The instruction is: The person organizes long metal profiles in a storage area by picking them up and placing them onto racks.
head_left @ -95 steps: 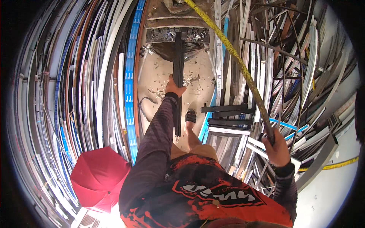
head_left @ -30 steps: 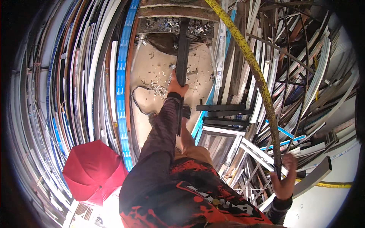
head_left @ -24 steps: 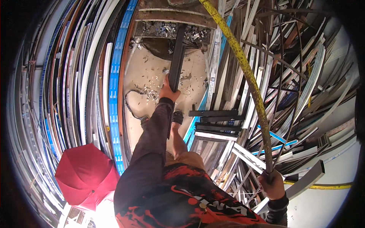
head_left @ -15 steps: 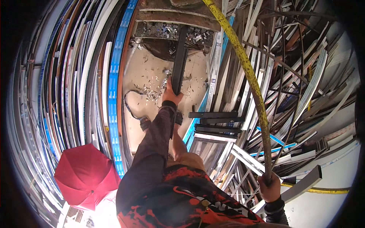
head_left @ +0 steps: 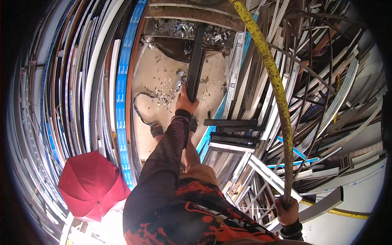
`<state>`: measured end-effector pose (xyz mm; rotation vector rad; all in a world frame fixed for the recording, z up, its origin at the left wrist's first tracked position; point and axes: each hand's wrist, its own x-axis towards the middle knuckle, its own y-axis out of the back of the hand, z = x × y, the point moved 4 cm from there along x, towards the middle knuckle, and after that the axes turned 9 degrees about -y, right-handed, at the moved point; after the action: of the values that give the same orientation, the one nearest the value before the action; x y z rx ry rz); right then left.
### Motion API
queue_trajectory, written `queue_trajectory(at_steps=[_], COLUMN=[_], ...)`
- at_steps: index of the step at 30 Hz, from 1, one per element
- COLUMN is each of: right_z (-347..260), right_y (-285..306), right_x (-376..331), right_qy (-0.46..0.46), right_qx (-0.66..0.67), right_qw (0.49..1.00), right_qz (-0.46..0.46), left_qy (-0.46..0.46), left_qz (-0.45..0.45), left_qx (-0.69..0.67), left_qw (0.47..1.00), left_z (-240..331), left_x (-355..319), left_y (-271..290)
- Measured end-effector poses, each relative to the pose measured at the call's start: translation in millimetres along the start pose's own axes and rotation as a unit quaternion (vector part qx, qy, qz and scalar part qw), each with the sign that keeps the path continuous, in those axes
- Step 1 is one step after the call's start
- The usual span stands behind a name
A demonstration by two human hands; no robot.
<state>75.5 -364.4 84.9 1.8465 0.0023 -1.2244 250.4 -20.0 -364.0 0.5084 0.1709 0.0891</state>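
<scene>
My left hand (head_left: 187, 103) is closed around a long black profile bar (head_left: 197, 61), which runs up from my grip to the scrap-strewn ledge beyond. Part of the bar is hidden by my hand and sleeve. At the lower right, my right hand (head_left: 287, 210) is wrapped round the lower end of a long yellow pole (head_left: 272, 79) with dark worn spots. The pole reaches past the upper edge of the picture and looks bent by the lens.
Metal shavings (head_left: 165, 96) litter the beige floor (head_left: 153, 73) around my feet. Racked long profiles (head_left: 94, 77) line the left side, with a red umbrella (head_left: 92, 185) below. Tangled profiles (head_left: 326, 102) fill the right. Short black bars (head_left: 232, 122) lie stacked beside my right foot.
The yellow pole's upper part has shifted slightly right in the picture. Both hands keep their grips, and the black bar has barely moved.
</scene>
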Motion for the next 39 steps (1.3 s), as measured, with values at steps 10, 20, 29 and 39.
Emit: queue_trajectory(at_steps=[10, 20, 29, 39], right_z=[33, 28, 1, 15], right_y=[-2, -8, -35, -48], right_x=[-3, -11, -27, -7], right_qy=[-0.067, -0.120, -0.125, 0.011], right_qx=[0.029, 0.117, 0.189, 0.090], right_qw=[0.995, 0.985, 0.973, 0.991], right_qz=[0.073, 0.041, -0.052, -0.103], left_qy=[0.106, 0.071, 0.060, 0.021], left_qz=[-0.092, -0.121, -0.103, -0.041], left_qx=[-0.010, -0.059, -0.041, -0.022], left_qw=[0.990, 0.988, 0.992, 0.999], left_z=[40, 59, 71, 78], left_x=[-7, 30, 40, 35], left_y=[15, 24, 30, 29])
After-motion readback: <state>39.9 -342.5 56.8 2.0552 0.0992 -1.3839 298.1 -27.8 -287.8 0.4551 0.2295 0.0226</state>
